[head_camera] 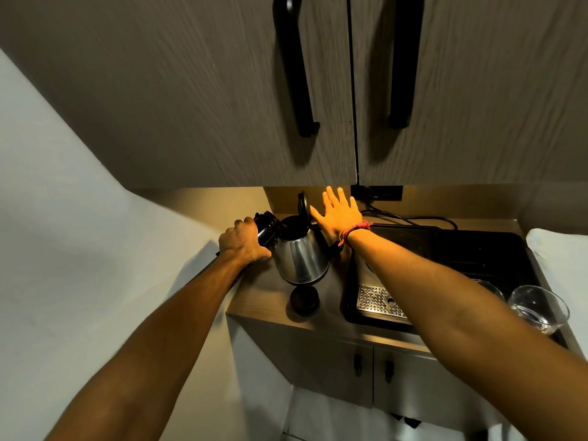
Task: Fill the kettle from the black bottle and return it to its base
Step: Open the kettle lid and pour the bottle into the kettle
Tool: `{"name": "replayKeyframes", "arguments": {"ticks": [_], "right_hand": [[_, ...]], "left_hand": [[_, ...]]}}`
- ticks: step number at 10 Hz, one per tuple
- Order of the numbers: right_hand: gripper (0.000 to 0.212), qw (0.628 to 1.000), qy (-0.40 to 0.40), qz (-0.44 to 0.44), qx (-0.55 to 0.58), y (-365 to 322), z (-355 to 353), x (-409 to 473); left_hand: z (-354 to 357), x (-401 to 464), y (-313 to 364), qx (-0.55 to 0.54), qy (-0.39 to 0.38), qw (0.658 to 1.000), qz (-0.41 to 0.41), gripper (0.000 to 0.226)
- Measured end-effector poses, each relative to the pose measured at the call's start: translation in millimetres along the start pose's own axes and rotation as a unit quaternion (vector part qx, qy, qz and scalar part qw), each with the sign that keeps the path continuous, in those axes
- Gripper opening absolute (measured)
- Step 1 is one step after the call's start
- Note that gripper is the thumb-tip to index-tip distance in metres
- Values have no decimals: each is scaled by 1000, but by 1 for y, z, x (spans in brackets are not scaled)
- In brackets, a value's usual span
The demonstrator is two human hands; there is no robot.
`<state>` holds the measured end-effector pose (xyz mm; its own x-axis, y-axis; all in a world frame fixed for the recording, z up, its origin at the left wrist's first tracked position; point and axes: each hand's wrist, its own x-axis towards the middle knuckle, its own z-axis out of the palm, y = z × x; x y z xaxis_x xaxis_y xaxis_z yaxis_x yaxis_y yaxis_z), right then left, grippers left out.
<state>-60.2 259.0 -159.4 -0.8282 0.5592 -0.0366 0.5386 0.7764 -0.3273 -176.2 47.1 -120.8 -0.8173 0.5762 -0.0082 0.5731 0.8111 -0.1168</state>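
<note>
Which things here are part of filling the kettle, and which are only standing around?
Part of the job:
black bottle, tipped in the left hand
kettle, lid open
right hand, open beside the lid
bottle cap

Standing around:
glasses
drip tray
cupboard handles

The wooden counter (254, 300) carries a steel kettle (301, 259), a black cap (304, 300) just before it, and a black tray (445, 249) to the right.

Bare forearms; a red thread bracelet (354, 232) circles the right wrist.
</note>
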Motion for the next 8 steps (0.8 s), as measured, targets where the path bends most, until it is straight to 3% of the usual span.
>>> {"name": "replayKeyframes", "arguments": {"ticks": [6, 8], "right_hand": [[82, 1000, -5, 6, 4, 0, 2, 1], [81, 1000, -7, 6, 4, -1, 2, 1]], "left_hand": [[4, 1, 5, -20, -2, 1000, 10, 73], [14, 4, 8, -97, 28, 995, 11, 81]]}}
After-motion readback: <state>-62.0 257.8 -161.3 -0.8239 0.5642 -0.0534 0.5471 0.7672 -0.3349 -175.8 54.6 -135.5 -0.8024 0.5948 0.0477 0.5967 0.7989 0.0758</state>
